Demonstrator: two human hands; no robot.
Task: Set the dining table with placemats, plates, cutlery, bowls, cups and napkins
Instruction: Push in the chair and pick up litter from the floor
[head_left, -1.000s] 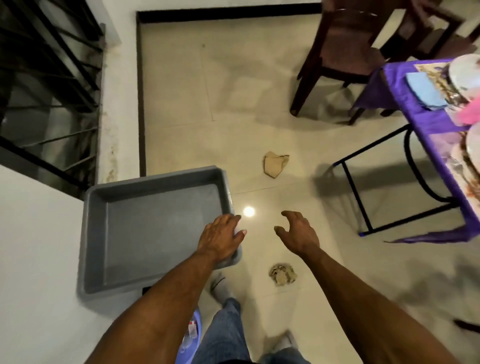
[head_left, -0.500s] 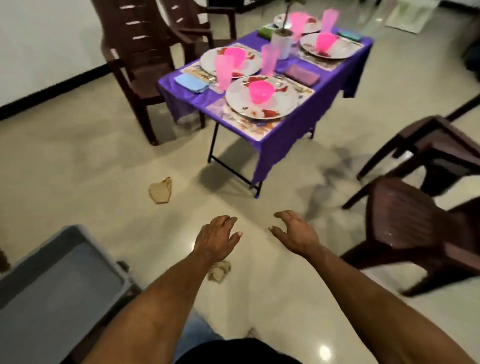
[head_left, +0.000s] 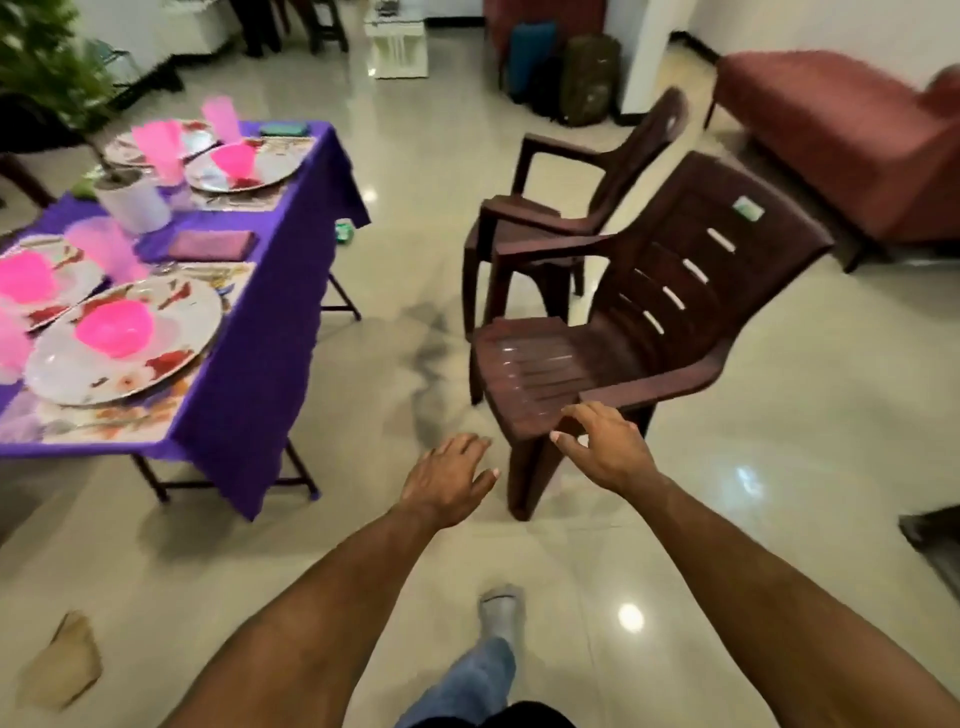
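View has swung off the grey tub to a brown chair (head_left: 613, 343). Left hand (head_left: 447, 480) and right hand (head_left: 605, 449): fingers spread, empty, nearing its seat. Tabletop (head_left: 244, 364) left of the fingers looks fully set; chairs likely next.

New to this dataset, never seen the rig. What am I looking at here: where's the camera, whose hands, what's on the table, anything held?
There is no robot. The one picture comes from a wide-angle camera on a person's head, looking forward and down. The bare left hand and right hand reach forward, fingers relaxed, holding nothing; the right hand is at the front edge of a brown plastic chair, though contact is unclear. To the left stands the table under a purple cloth, set with flowered plates, pink bowls, pink cups, placemats and a folded napkin.
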